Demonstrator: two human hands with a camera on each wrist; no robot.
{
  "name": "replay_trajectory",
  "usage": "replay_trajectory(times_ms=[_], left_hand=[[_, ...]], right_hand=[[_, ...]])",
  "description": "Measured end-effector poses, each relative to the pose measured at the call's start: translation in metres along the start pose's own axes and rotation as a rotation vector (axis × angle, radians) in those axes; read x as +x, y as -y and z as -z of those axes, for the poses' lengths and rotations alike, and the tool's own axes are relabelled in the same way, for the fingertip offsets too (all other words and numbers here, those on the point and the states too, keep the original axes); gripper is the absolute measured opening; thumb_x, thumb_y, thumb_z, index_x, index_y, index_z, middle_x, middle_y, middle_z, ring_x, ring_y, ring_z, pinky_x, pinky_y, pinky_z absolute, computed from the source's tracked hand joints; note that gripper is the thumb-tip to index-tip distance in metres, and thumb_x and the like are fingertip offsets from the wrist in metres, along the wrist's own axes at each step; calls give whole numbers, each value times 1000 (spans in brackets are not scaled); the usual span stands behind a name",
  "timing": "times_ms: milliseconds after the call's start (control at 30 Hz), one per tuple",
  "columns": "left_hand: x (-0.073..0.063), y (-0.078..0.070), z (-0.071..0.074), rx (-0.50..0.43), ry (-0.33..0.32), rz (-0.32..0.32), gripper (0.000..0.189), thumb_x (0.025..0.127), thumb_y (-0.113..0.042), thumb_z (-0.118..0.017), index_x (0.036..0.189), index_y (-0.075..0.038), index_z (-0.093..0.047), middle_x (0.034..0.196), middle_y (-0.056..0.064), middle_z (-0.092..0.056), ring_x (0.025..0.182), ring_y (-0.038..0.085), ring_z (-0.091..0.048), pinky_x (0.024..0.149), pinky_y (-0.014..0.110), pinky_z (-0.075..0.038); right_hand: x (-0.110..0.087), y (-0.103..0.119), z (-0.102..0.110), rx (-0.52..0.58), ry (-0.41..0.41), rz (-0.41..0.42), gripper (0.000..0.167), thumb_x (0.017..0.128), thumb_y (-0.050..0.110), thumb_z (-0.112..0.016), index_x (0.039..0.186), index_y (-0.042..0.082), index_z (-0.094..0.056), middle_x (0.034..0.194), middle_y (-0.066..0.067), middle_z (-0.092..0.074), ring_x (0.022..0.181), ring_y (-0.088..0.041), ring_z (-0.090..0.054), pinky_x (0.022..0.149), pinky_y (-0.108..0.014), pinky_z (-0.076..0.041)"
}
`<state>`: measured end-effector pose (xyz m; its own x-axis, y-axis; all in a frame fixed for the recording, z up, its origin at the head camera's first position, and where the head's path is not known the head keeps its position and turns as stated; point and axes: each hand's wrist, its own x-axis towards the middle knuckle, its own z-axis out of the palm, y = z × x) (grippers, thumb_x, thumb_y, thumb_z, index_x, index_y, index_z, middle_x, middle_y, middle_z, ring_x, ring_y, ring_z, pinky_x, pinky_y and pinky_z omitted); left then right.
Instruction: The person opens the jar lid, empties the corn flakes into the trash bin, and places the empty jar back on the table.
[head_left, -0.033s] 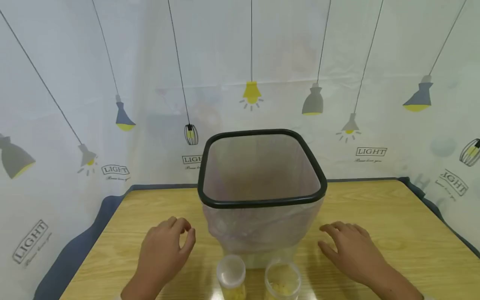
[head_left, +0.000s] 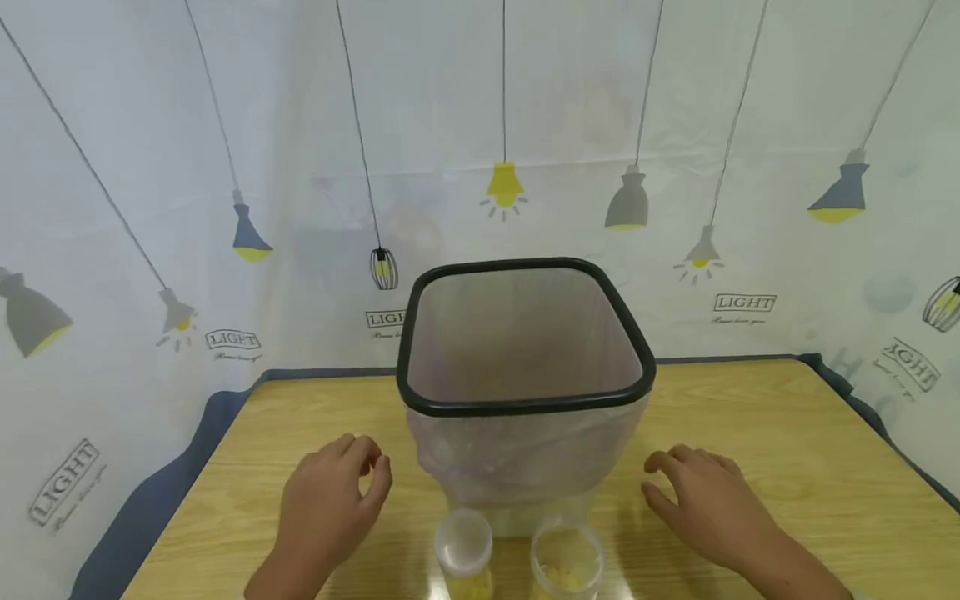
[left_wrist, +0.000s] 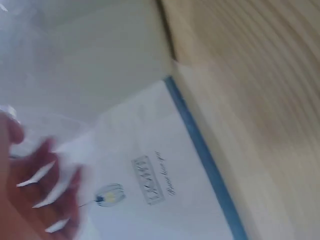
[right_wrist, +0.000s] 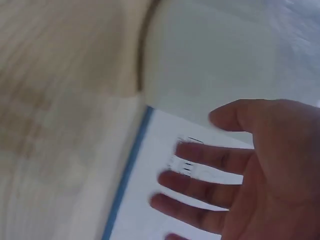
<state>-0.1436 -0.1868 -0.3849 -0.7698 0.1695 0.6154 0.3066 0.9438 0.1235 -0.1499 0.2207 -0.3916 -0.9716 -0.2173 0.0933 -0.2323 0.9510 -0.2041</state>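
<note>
A square waste bin (head_left: 525, 454) with a black rim stands in the middle of the table, lined with a thin translucent bag. To its left, my left hand (head_left: 330, 504) hovers apart from it, fingers loosely curved, holding nothing. On the other side is my right hand (head_left: 712, 504), also empty, with its fingers spread and slightly bent in the right wrist view. Two clear plastic jars, a narrower one (head_left: 463, 546) and a wider one (head_left: 567, 558), sit before the bin with yellow contents in their lower parts. The frame edge cuts off their bottoms.
The wooden table (head_left: 787, 442) extends to both sides of the bin. Behind and around it hangs a pale curtain (head_left: 450, 108) printed with lamps, with a dark blue edge along the table.
My right hand has shifted very slightly to the right, away from the bin. The left hand, bin and jars look unmoved.
</note>
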Motion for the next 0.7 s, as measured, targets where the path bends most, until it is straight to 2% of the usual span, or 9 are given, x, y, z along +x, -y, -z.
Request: replay_trajectory(times_ms=[33, 67, 167, 300, 400, 533, 600, 633, 700], left_hand=[[0, -3, 2, -33, -69, -34, 16, 86, -24, -63, 71, -21, -59, 67, -12, -53, 58, 5, -46, 58, 27, -41], [0, -7, 4, -70, -137, -72, 20, 85, -22, -61, 66, -22, -54, 62, -14, -47, 55, 2, -39, 55, 24, -37], [-1, -18, 12, -197, -327, -210, 22, 81, -19, -56, 61, -22, -48, 57, -14, -40, 53, -1, -32, 51, 18, -30], [-3, -39, 26, -398, -428, -371, 25, 85, -17, -54, 60, -19, -50, 60, -11, -40, 56, -3, -33, 50, 9, -29], [-2, -58, 36, -514, -403, -540, 27, 90, -18, -56, 62, -18, -53, 63, -10, -43, 57, -4, -35, 53, 5, -28], [2, -85, 42, -531, -272, -775, 25, 95, -19, -57, 70, -19, -58, 69, -11, -45, 61, -4, -35, 59, 5, -29], [5, -99, 42, -505, -234, -847, 24, 96, -20, -58, 72, -21, -60, 70, -12, -46, 62, -4, -34, 60, 5, -29], [7, -105, 41, -504, -217, -855, 23, 96, -22, -60, 73, -22, -60, 69, -13, -45, 62, -4, -33, 60, 5, -27], [9, -116, 36, -486, -227, -868, 21, 95, -23, -61, 74, -23, -61, 68, -14, -45, 61, -4, -31, 60, 6, -25]], right_hand=[[0, 0, 3, 34, 36, -18, 13, 95, 29, -62, 89, 19, -69, 80, 4, -62, 71, -16, -58, 70, -42, -49], [-1, 1, 7, 75, 78, -38, 17, 95, 26, -60, 80, 20, -64, 70, 6, -54, 61, -12, -49, 62, -35, -45], [-4, 2, 14, 250, 190, -47, 31, 98, 21, -51, 67, 19, -51, 56, 7, -38, 50, -8, -28, 50, -25, -30], [-10, 4, 18, 502, 303, 69, 32, 103, 21, -47, 71, 16, -52, 59, 8, -34, 51, -4, -26, 49, -23, -31], [-13, 8, 17, 631, 358, 168, 30, 104, 22, -46, 77, 16, -55, 62, 10, -35, 54, -1, -30, 50, -23, -33], [-12, 16, 13, 682, 388, 268, 21, 102, 16, -48, 85, 18, -59, 67, 12, -43, 58, 1, -39, 53, -24, -38], [-12, 20, 10, 678, 393, 295, 15, 98, 12, -50, 91, 19, -60, 73, 12, -49, 62, 2, -45, 56, -24, -41], [-12, 21, 9, 677, 391, 312, 13, 96, 10, -51, 93, 19, -60, 76, 11, -52, 64, 1, -47, 57, -23, -42], [-12, 22, 5, 700, 410, 332, 16, 93, 9, -53, 103, 19, -61, 87, 9, -58, 73, 0, -52, 62, -23, -44]])
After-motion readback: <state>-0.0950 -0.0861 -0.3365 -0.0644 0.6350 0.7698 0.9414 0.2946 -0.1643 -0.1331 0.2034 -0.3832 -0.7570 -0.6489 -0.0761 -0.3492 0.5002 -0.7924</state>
